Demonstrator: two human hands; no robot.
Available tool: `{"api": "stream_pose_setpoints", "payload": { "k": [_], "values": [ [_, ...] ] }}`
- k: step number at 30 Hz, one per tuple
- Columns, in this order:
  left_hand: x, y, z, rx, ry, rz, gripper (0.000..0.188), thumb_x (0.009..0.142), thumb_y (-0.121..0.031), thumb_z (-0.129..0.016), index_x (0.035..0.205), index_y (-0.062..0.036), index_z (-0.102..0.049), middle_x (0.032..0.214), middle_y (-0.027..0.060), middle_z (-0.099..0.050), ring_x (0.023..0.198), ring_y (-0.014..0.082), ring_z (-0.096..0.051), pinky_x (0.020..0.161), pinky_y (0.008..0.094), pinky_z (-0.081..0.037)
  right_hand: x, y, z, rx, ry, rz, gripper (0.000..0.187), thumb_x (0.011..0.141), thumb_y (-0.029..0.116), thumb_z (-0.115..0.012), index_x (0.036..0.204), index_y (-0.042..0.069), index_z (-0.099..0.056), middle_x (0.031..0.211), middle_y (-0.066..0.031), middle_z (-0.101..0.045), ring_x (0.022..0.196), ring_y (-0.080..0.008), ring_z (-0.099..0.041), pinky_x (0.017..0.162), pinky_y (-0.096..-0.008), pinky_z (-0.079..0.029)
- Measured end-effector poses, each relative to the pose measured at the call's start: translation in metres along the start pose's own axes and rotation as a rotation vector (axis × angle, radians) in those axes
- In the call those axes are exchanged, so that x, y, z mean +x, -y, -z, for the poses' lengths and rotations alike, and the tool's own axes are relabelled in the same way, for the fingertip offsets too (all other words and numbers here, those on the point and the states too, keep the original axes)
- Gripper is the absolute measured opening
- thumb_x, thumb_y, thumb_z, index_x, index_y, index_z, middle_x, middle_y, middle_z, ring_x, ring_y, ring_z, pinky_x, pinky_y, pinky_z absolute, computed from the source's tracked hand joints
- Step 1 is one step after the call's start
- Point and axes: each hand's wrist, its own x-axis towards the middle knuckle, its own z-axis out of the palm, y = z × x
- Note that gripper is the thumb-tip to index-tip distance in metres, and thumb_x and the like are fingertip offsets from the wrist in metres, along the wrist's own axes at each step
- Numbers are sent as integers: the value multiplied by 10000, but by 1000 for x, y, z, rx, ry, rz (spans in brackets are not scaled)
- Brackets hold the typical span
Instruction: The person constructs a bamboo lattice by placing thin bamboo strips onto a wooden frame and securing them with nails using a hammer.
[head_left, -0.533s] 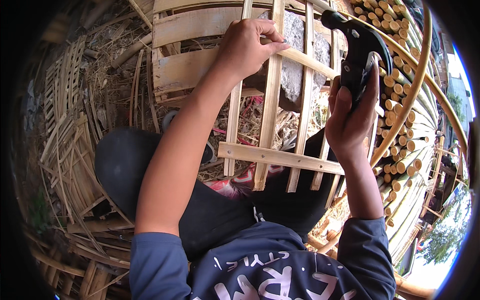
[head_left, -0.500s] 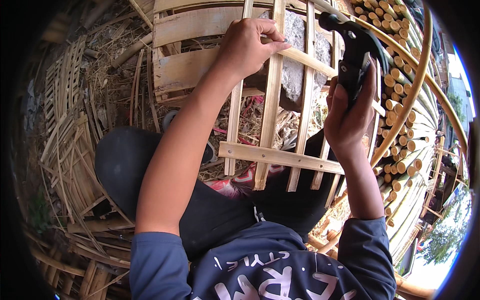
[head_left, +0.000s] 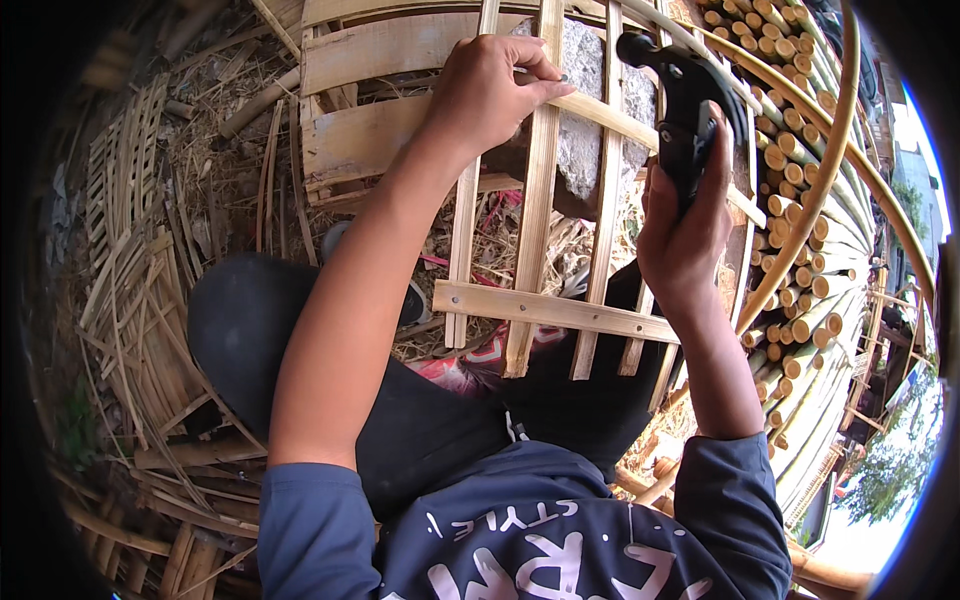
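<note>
My left hand (head_left: 490, 92) is closed in a pinch at a crossing of two bamboo slats. Between thumb and forefinger shows a small dark tip that looks like a nail (head_left: 563, 78). In my right hand (head_left: 688, 240) is a black hammer (head_left: 686, 100), raised over the lattice with its head to the right of the pinched spot. The bamboo lattice (head_left: 560, 312), made of upright slats nailed to cross strips, reaches from my lap to a rough grey stone (head_left: 582, 150) underneath. My right hand hides part of the lattice's right side.
Pale wooden boards (head_left: 370, 140) lie beyond my left arm. Stacked bamboo poles (head_left: 800, 250) stand at the right, with a curved pole (head_left: 835, 170) arching before them. Split bamboo strips (head_left: 130, 330) and straw litter the ground at the left. My bent knee (head_left: 235, 330) is beneath my left arm.
My right hand and the hammer have moved a little to the left. The lattice appears shifted slightly left too. My left hand keeps its pinch at the same crossing.
</note>
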Motion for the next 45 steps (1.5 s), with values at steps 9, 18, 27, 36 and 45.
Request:
{"api": "stream_pose_setpoints", "payload": {
  "k": [9, 18, 27, 36, 45],
  "values": [
    [1, 13, -8, 13, 3, 21, 155, 832, -160, -808, 846, -10, -771, 975, 141, -769, 1194, 248, -658, 953, 353, -513, 2, 5, 8, 7, 200, -139, 541, 1017, 120, -555, 1514, 36, -361, 1093, -265, -700, 864, -323, -731, 679, -380, -557],
    [-14, 8, -15, -30, -15, 5, 202, 827, -205, -823, 834, -12, -766, 939, 139, -770, 1183, 248, -663, 977, 348, -496, -13, 4, 8, 117, -54, -128, 595, 952, 17, -583, 1498, -20, -349, 1077, -280, -686, 944, -430, -711, 779, -452, -574],
    [-14, 17, -16, 39, -14, -15, 191, 842, -205, -810, 843, -17, -771, 936, 102, -776, 1199, 248, -653, 979, 359, -497, -16, 9, -8, 108, -215, -80, 620, 939, 25, -624, 1506, 60, -376, 1053, -237, -697, 911, -423, -713, 691, -425, -573],
    [-12, 15, -17, 32, -23, -21, 151, 844, -172, -804, 856, -25, -775, 949, 103, -777, 1206, 241, -648, 984, 356, -502, -14, 0, 23, 211, -192, -151, 488, 1056, 175, -511, 1500, 29, -370, 856, -50, -659, 622, -47, -546, 533, -191, -427],
    [-3, -7, -20, 36, -13, 10, 164, 842, -176, -805, 858, -17, -772, 959, 86, -779, 1216, 244, -644, 1007, 366, -489, -15, -7, 44, 283, -25, -420, 471, 1034, 167, -563, 1464, 39, -417, 830, -82, -673, 648, -111, -592, 573, -257, -456]
  ]
}}
